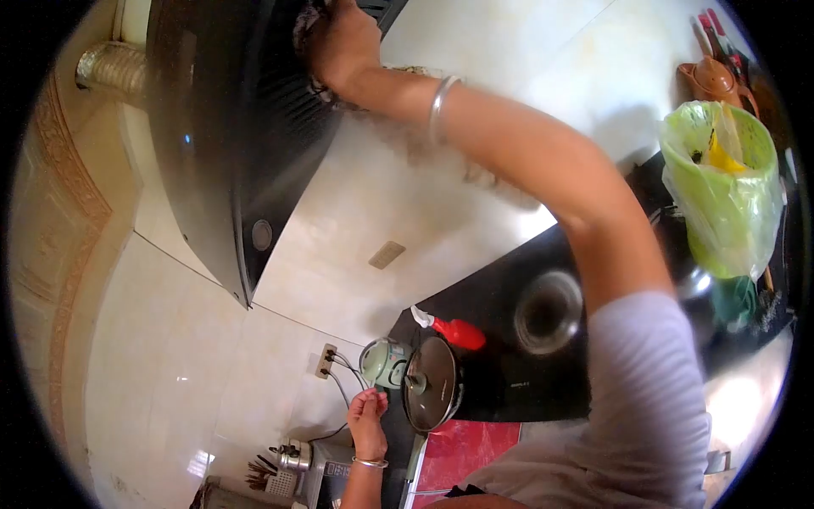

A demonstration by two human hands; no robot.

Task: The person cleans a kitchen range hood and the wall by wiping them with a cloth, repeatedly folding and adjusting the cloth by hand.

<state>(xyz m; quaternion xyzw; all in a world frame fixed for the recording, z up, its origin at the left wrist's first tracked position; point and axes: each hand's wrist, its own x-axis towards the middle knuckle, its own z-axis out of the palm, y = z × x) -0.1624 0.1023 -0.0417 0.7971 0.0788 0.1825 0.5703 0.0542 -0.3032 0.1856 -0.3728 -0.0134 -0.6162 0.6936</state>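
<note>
My right hand [343, 49] is raised to the dark range hood [212, 127], its fingers closed around a wet-looking greyish cloth [303, 30] pressed on the slatted underside. Part of the cloth is hidden behind the hand. My left hand [368, 417] is low at the left, wearing a bracelet, its fingers curled together with nothing visible in them. Just beyond it stand a pale green rice cooker [383, 363] and a pan with a glass lid [432, 383]. A red spray bottle [458, 332] with a white nozzle is beside the pan.
A black cooktop with a round burner [549, 312] lies below my right arm. At the right are a bin lined with a plastic bag [721, 195] and a brown teapot [710, 81]. Cords run from a wall socket [326, 360]. A metal pot [294, 455] is at the lower left.
</note>
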